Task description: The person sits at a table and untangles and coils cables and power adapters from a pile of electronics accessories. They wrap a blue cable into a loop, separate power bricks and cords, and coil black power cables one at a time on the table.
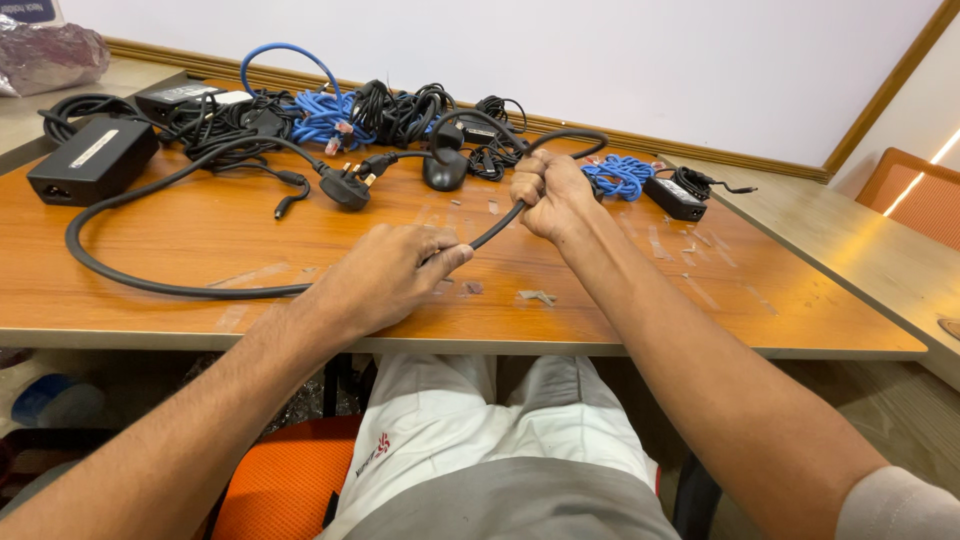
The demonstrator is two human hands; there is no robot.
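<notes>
Wooden table (200,235) against a white wall; tangled cables and power adapters along the far edge. Item: thick black cable (110,270), looping across the table. Left hand (385,275) pinches it closed; right hand (548,192) fisted around it further along. Best handled with the span between hands taut and even loops gathered, clear of the three-pin plug (345,187).

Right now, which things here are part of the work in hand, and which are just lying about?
In hand:
black cable, gripped by left hand and right hand
its plug

Lying about:
power brick
blue cable
second blue coil
small adapter
mouse
tangle of black leads
</notes>
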